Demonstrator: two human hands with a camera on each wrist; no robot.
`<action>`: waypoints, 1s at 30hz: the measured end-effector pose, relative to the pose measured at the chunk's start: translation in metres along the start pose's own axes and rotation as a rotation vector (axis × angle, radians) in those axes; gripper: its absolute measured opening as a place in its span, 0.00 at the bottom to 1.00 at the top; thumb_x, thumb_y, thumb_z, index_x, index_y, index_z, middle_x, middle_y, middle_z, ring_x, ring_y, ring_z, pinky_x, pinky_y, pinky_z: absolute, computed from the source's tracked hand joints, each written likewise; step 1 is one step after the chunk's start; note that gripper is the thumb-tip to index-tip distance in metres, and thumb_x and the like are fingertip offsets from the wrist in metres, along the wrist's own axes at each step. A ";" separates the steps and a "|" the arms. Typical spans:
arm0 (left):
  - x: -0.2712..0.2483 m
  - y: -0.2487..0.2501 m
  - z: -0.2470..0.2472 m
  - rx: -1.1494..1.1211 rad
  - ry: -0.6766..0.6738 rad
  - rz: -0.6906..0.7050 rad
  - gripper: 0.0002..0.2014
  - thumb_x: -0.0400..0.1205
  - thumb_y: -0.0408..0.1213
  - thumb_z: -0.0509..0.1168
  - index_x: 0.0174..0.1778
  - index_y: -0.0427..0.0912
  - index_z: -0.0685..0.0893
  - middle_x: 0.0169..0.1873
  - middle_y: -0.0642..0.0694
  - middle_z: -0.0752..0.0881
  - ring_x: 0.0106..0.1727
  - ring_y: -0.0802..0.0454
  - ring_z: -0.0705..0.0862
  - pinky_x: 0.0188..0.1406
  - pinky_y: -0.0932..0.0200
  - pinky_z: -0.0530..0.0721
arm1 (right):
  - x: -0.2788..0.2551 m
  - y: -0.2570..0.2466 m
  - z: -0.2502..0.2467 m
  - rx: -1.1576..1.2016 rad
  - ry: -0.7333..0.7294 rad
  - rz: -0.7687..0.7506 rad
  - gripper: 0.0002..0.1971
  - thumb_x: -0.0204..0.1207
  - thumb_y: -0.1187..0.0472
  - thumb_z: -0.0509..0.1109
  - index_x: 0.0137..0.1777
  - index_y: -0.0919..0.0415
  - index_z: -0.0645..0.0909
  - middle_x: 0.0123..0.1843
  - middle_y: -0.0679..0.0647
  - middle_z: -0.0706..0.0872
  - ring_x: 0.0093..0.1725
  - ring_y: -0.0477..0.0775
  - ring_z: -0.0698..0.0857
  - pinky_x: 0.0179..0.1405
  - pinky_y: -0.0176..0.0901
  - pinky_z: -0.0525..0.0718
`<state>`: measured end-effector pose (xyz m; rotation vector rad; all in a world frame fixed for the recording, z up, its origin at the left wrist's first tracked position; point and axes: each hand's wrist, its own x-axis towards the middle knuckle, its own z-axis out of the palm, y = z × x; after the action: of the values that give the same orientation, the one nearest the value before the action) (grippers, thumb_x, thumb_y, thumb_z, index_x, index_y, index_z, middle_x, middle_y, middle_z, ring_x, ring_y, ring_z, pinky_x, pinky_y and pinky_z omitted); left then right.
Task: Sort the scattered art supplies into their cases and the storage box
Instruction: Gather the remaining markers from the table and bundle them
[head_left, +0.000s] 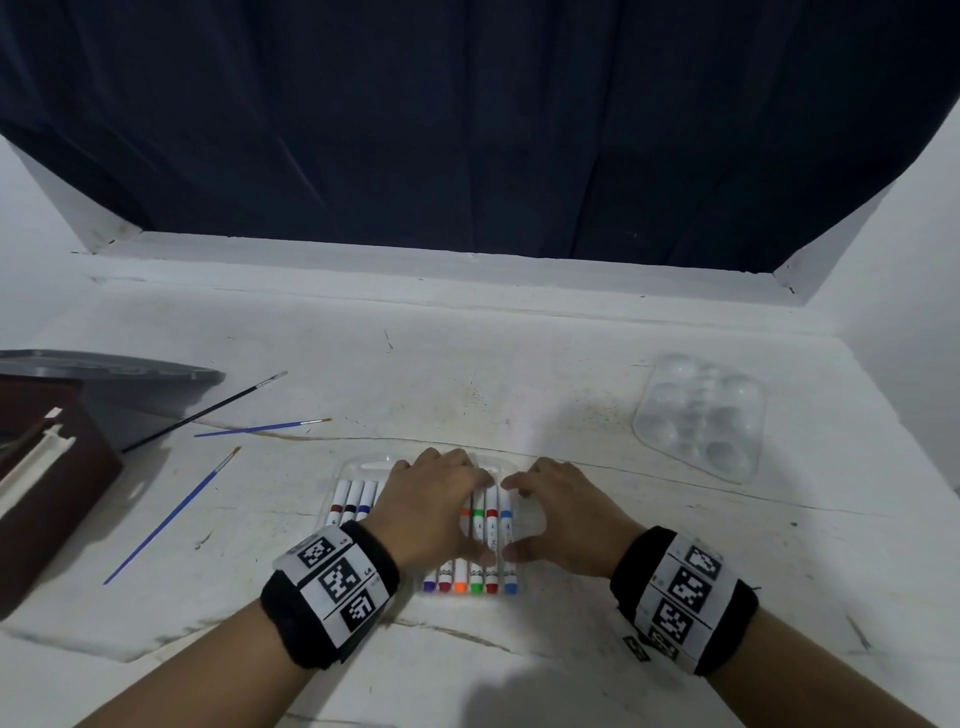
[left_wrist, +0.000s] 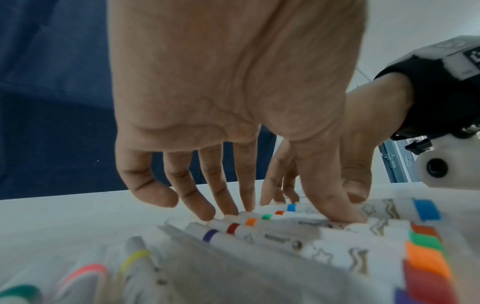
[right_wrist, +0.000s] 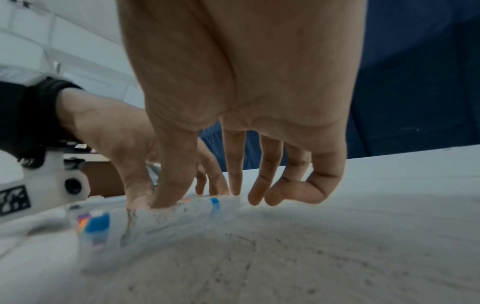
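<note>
A clear plastic marker case (head_left: 358, 467) lies at the table's middle with a row of white markers (head_left: 478, 519) in it. My left hand (head_left: 452, 514) is spread flat over the row, its straight fingers (left_wrist: 223, 197) and thumb pressing on the marker barrels (left_wrist: 259, 226). My right hand (head_left: 550, 514) is beside it at the case's right end. Its thumb (right_wrist: 168, 181) and forefinger rest on the blue marker (right_wrist: 207, 205); its other fingers curl above the table. Three paintbrushes lie loose at the left: a black one (head_left: 208, 410) and two blue ones (head_left: 260, 428) (head_left: 171, 514).
A dark brown storage box (head_left: 52, 493) holding white items stands at the left edge, with a grey lid-like piece (head_left: 130, 379) behind it. A clear paint palette (head_left: 701, 415) lies at the far right. A dark curtain (head_left: 467, 130) hangs behind the white table (head_left: 571, 364).
</note>
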<state>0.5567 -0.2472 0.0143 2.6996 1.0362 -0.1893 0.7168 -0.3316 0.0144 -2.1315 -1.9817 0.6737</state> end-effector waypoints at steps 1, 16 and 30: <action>-0.001 0.000 0.001 -0.005 0.004 -0.002 0.38 0.71 0.60 0.76 0.76 0.56 0.74 0.67 0.55 0.77 0.68 0.52 0.74 0.71 0.47 0.72 | 0.002 -0.001 0.002 -0.003 -0.001 0.015 0.31 0.70 0.41 0.78 0.70 0.51 0.75 0.63 0.51 0.78 0.62 0.51 0.74 0.63 0.44 0.74; -0.027 -0.013 0.002 -0.281 0.114 -0.036 0.31 0.75 0.56 0.75 0.74 0.59 0.75 0.63 0.60 0.81 0.64 0.59 0.79 0.69 0.52 0.77 | 0.013 -0.009 -0.002 -0.121 -0.012 0.023 0.37 0.61 0.41 0.84 0.67 0.53 0.74 0.69 0.48 0.71 0.67 0.52 0.73 0.58 0.48 0.80; -0.137 -0.091 0.038 -0.440 0.244 -0.448 0.17 0.80 0.45 0.74 0.64 0.48 0.87 0.53 0.51 0.79 0.47 0.56 0.81 0.44 0.63 0.73 | 0.006 -0.014 0.002 -0.035 -0.037 -0.032 0.30 0.72 0.50 0.78 0.69 0.56 0.70 0.76 0.52 0.69 0.70 0.52 0.75 0.67 0.40 0.74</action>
<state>0.3931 -0.2800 -0.0101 2.1053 1.5375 0.2701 0.7035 -0.3247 0.0165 -2.1167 -2.0573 0.6829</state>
